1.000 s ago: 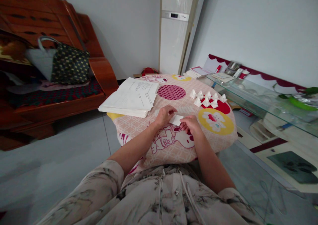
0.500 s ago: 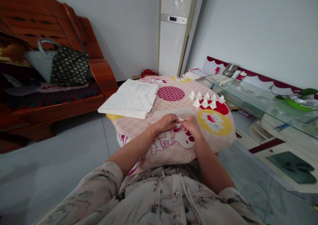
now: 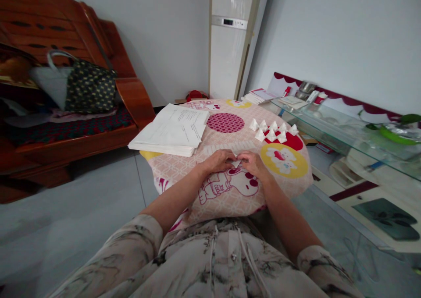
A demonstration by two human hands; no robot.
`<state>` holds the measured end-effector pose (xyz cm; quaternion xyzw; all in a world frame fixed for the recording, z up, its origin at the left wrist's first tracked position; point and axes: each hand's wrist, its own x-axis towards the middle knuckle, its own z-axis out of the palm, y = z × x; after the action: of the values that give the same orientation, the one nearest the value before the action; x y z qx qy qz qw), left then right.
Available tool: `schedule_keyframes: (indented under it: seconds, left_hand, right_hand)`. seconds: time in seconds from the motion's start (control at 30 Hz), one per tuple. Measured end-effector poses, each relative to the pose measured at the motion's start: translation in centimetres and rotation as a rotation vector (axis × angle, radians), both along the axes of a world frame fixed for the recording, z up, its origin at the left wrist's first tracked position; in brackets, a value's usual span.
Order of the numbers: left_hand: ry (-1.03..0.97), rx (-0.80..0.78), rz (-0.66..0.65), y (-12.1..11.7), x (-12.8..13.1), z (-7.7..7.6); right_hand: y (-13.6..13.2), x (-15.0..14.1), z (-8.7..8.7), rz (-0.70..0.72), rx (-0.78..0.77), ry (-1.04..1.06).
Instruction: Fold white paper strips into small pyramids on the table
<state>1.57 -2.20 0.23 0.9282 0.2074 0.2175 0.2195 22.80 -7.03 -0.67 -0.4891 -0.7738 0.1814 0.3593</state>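
My left hand (image 3: 219, 161) and my right hand (image 3: 253, 163) meet over a small white folded paper (image 3: 236, 162) on the patterned tablecloth (image 3: 226, 188). Both hands pinch the paper between fingertips, and only a small corner of it shows between them. Several finished white folded paper pieces (image 3: 272, 131) lie in a cluster beyond my right hand. A stack of white printed sheets (image 3: 171, 131) lies to the far left of my hands. A cut paper strip (image 3: 226, 148) lies just beyond my fingers.
A glass-topped cabinet (image 3: 345, 131) with cups and boxes runs along the right. A wooden bench (image 3: 66, 114) holding a dotted bag (image 3: 88, 87) stands at the left. A tall white air conditioner (image 3: 230, 39) stands at the back. Grey floor lies to the left.
The white paper showed wide between my hands a second ago. My hands have since drawn together and folded it down, so only a small corner shows now.
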Motion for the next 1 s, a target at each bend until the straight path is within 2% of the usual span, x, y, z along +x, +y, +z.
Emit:
schedule_keyframes:
  seconds: [0.23, 0.43, 0.53, 0.63, 0.73, 1.0]
  left_hand:
    - [-0.016, -0.005, 0.005, 0.1, 0.0, 0.0]
    - [0.092, 0.184, -0.012, -1.1, 0.3, 0.4]
    - [0.165, 0.275, 0.046, -1.5, 0.7, 0.2]
    - [0.176, 0.291, 0.133, -1.5, 1.0, -0.2]
    - [0.131, 0.222, 0.208, -1.3, 1.1, -0.4]
    - [-0.02, -0.122, 0.434, -0.1, 1.1, 0.0]
  right_hand:
    - [-0.5, 0.0, 0.2, -0.003, -0.011, 0.013]
    - [-0.3, 0.2, 0.2, 0.004, -0.014, 0.009]
    - [-0.3, 0.2, 0.3, 0.004, -0.026, 0.011]
    - [-0.3, 0.0, 0.3, -0.011, -0.044, 0.025]
    - [-0.3, -0.1, 0.4, -0.019, -0.042, 0.027]
    - [0.5, 0.0, 1.4, -0.063, -0.047, -0.023]
